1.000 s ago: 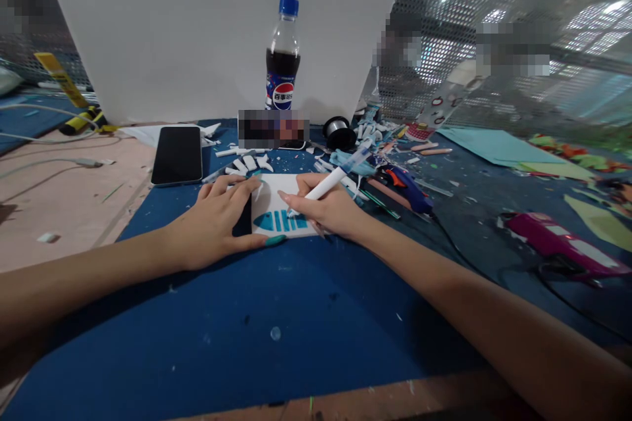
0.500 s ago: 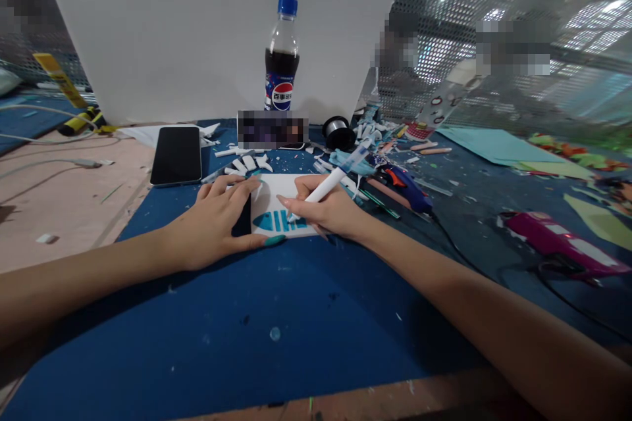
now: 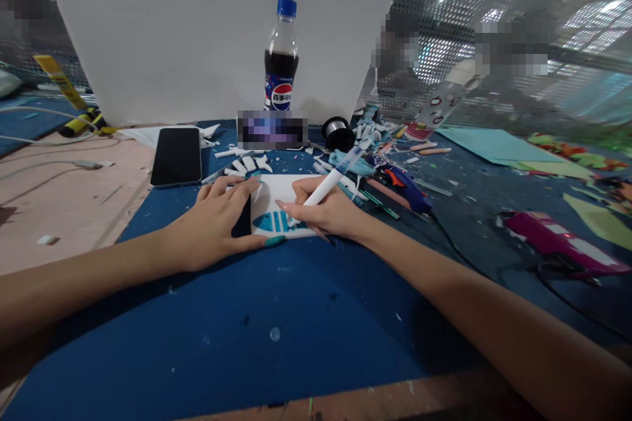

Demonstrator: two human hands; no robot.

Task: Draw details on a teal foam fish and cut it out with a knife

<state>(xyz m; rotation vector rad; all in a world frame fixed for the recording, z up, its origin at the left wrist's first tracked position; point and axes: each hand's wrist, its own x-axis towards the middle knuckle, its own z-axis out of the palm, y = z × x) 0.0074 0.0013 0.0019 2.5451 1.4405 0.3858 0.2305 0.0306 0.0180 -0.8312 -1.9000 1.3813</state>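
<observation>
A small white card (image 3: 276, 197) lies on the blue mat (image 3: 276, 316), with a teal striped shape drawn on its near edge. My left hand (image 3: 220, 220) lies flat on the card's left side, fingers stretched out, pressing it down. My right hand (image 3: 328, 210) is closed round a white pen (image 3: 330, 183), whose tip touches the teal drawing. The pen's clear end points up and to the right.
A cola bottle (image 3: 281, 59) stands before a white board (image 3: 197, 26). A black phone (image 3: 176, 155) lies at the left, white scraps (image 3: 247, 163) behind the card. A blue glue gun (image 3: 405, 185), a wire spool (image 3: 338, 133), a pink tool (image 3: 557, 243) and coloured paper (image 3: 498, 145) crowd the right.
The pen tip has shifted slightly left along the teal drawing, and my right hand has curled a little tighter. My left hand has stayed put.
</observation>
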